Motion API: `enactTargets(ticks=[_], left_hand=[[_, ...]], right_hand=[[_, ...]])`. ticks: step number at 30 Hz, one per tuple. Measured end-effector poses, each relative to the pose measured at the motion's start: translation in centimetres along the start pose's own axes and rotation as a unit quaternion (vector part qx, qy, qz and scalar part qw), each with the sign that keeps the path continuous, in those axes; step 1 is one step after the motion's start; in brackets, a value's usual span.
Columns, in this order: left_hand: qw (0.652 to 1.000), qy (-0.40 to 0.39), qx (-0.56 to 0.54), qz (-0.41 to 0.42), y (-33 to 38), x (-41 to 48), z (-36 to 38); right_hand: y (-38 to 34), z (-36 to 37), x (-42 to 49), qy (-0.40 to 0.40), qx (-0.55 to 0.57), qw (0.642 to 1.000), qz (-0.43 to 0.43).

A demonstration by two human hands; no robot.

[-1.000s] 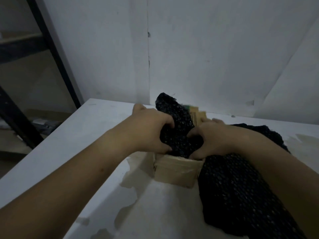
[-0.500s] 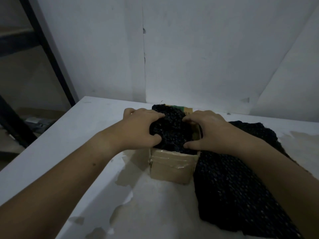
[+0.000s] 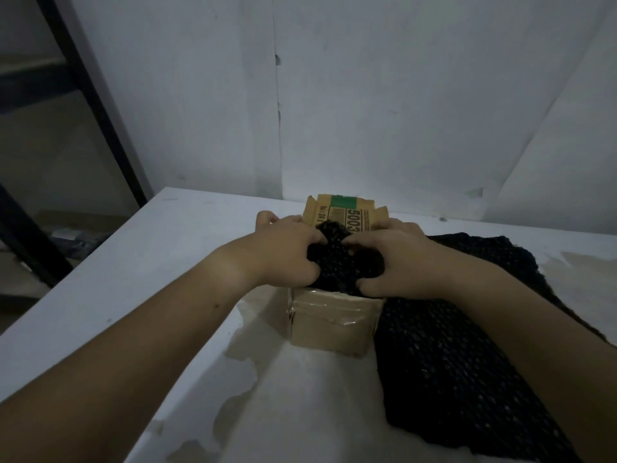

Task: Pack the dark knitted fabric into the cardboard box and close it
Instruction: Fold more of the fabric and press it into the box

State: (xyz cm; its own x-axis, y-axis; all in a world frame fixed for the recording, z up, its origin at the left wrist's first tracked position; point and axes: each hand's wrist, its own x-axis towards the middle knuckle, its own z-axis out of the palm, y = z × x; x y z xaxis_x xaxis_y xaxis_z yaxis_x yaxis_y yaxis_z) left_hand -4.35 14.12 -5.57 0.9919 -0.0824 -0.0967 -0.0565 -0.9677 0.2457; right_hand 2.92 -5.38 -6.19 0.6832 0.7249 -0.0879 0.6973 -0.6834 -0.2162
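Left hand [image 3: 287, 252] and right hand [image 3: 394, 262] clamp curled fingers on the dark knitted fabric [image 3: 450, 379] bunched in the cardboard box [image 3: 330, 329]; its loose length trails near-right.

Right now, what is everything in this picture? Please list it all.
table: one, white with worn patches, under everything
cardboard box: one, tan, mid-table, open, far flap upright with a green patch
dark knitted fabric: one piece, black, one end bunched in the box, the rest spread to its right
wall: one, white, behind the table
metal frame: one, black, far left
left hand: one, fingers curled round the fabric at the box mouth
right hand: one, also gripping the fabric there
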Motion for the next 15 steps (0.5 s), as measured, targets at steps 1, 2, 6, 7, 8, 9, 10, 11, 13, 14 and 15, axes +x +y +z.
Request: enactTargets(ticks=[1,2,6,7,8,9,10,11,13,14,15], left_hand=[[1.0,-0.009,0.007,-0.001,0.2,0.1,0.2],[1.0,-0.023,0.019,-0.006,0.3,0.3,0.3],[0.991,-0.075,0.1,-0.039,1.4,1.2,0.5],[0.988,-0.086,0.121,-0.041,1.7,1.4,0.4],[0.985,-0.096,0.135,-0.043,2.0,1.5,0.2],[0.984,-0.104,0.141,-0.045,2.1,1.6,0.0],[0.983,-0.107,0.14,-0.044,2.1,1.5,-0.2],[0.985,-0.098,0.134,-0.038,2.0,1.3,-0.5],[0.992,-0.041,0.118,-0.01,1.6,0.6,-1.3],[0.994,-0.002,0.106,0.005,1.4,0.2,-1.7],[0.996,0.026,0.088,0.009,1.1,-0.2,-2.1]], right_hand=[[-0.1,-0.1,0.1,-0.017,-0.004,1.0,0.011],[-0.3,-0.2,0.3,-0.033,-0.011,0.999,0.015],[-1.3,-0.9,1.7,-0.134,-0.037,0.989,0.039],[-1.5,-1.0,2.0,-0.162,-0.042,0.985,0.052],[-1.7,-1.2,2.1,-0.183,-0.05,0.98,0.062],[-1.8,-1.3,2.2,-0.198,-0.059,0.976,0.07],[-1.9,-1.3,2.3,-0.21,-0.07,0.972,0.074],[-2.0,-1.5,2.2,-0.214,-0.076,0.971,0.074],[-1.9,-1.5,2.1,-0.208,-0.066,0.973,0.073],[-1.8,-1.5,2.1,-0.204,-0.055,0.975,0.07],[-1.6,-1.4,2.0,-0.2,-0.044,0.977,0.061]])
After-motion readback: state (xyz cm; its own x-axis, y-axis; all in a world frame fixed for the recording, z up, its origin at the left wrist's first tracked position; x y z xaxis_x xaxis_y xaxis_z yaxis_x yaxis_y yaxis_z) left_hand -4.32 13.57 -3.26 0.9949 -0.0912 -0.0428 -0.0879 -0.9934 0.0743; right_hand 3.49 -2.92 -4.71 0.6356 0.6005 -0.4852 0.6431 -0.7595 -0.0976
